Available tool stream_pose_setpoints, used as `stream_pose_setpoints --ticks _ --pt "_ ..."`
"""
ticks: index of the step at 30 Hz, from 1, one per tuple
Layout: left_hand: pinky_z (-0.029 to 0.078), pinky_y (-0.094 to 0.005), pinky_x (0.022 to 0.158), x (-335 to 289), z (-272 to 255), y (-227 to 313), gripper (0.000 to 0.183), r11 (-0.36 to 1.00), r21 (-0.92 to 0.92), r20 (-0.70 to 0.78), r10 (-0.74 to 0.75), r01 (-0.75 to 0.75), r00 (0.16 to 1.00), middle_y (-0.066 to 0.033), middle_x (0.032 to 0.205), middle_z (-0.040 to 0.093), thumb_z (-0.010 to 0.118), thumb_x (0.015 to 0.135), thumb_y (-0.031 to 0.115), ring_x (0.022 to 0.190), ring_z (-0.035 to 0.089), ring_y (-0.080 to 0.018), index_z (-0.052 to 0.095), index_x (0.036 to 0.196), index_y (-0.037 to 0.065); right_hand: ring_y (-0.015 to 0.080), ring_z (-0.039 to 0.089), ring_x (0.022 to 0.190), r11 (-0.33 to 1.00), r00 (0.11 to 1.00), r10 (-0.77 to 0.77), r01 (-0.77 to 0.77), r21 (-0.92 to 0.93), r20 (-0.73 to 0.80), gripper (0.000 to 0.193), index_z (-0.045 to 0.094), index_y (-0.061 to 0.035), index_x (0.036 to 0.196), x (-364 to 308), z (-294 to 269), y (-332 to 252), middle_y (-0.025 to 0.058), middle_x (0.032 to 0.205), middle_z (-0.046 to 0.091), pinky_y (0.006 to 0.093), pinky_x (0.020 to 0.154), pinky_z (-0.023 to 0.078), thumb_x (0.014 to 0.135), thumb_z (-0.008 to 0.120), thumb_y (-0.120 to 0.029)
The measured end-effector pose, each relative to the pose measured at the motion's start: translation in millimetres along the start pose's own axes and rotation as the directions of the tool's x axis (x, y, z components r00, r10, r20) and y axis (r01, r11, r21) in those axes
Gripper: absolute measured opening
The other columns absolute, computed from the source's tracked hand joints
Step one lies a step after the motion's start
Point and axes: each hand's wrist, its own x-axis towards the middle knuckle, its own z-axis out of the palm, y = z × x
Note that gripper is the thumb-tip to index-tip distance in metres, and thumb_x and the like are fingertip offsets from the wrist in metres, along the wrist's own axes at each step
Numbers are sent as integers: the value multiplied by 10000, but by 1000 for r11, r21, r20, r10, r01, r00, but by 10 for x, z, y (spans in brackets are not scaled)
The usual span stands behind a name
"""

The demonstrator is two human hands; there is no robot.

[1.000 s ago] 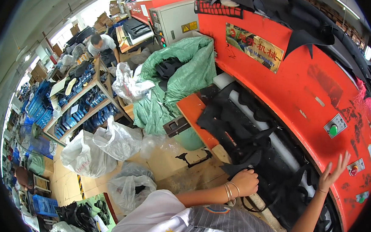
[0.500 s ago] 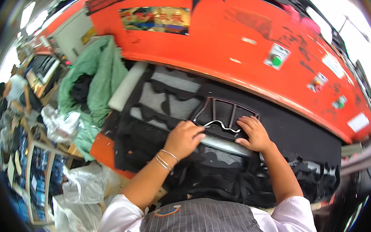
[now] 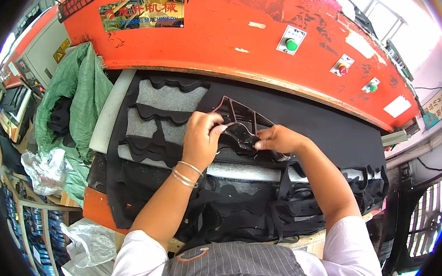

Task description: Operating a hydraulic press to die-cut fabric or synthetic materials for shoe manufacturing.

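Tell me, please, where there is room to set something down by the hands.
There is open room on the smooth black sheet, between the frame, the red machine and the right forearm. It is crowded at the frame, held by left hand and right hand, and toward the apron, where black scraps lie.

Your left forearm (image 3: 164, 203) slants far and to the right, ending in your left hand (image 3: 199, 135), back upward, fingers curled in a grip and left thumb (image 3: 217, 132) pointing far and right. Your right forearm (image 3: 327, 182) slants far and left; your right hand (image 3: 280, 140) grips with bent fingers, near the left hand but apart.
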Motion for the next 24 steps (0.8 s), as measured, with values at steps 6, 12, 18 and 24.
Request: stream_pose_setpoints --ticks 6,12,18,24 --pt "456 -404 899 -535 282 -293 527 913 397 337 -47 -97 941 -156 1222 535 665 831 281 1053 537 -316 528 1273 27 114 586 696 976 933 212 -183 121 -291 257 636 8 834 15 -459 -190 31 735 629 285 669 475 935 591 -224" --pt "419 -402 934 -482 280 -188 435 935 352 330 -83 -41 940 -135 1161 579 607 859 339 1068 526 -292 613 1172 36 98 524 638 936 816 131 87 342 -563 274 578 8 815 -323 -854 -17 19 669 559 276 607 450 896 649 -244" --pt "309 -486 1032 -368 290 108 556 929 356 277 2 -104 961 -186 1240 528 636 817 449 1199 451 -358 604 1182 31 96 514 650 964 808 169 -17 264 -564 284 594 3 812 -204 -572 244 19 667 562 271 601 432 874 681 -261" --pt "247 -497 1107 -475 704 227 713 824 353 626 145 -443 767 -132 1420 429 615 804 495 1347 339 -327 460 1353 68 284 579 643 995 865 99 -76 67 -492 300 579 -13 815 111 -423 52 149 696 597 366 633 464 859 676 -293"
